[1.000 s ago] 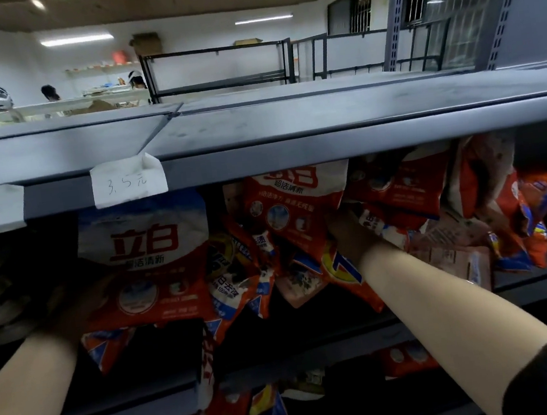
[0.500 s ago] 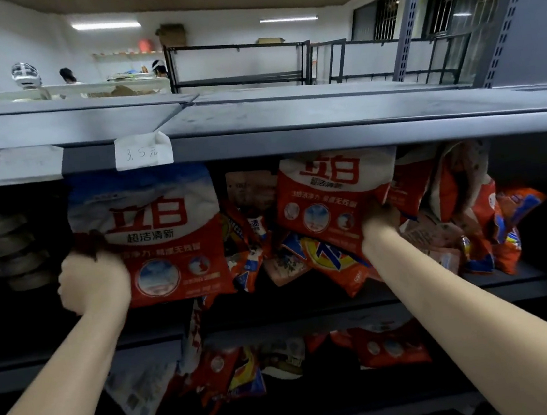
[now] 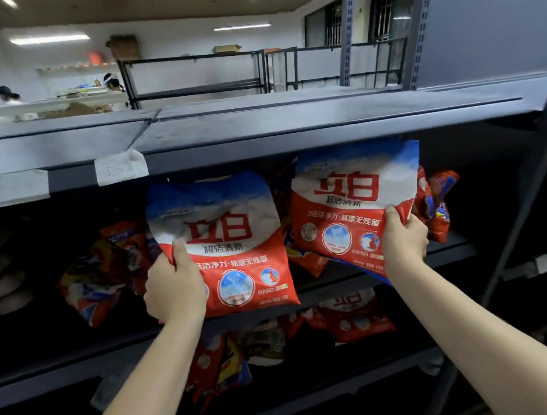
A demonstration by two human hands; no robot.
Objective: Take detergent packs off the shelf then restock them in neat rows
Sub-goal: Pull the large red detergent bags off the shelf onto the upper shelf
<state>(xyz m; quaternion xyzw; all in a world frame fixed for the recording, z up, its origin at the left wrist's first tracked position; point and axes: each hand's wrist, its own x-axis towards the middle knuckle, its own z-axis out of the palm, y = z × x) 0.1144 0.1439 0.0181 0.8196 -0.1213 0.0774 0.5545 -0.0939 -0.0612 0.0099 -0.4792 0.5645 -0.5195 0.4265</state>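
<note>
Gripped by the left hand [image 3: 174, 288] at its left edge, thumb on front, one red detergent pack [image 3: 232, 246] is held upright before the middle shelf [image 3: 447, 249]. A second pack [image 3: 350, 208], tilted, is pinched by the right hand [image 3: 404, 243]. Loose packs [image 3: 102, 271] are seen behind, on that shelf.
</note>
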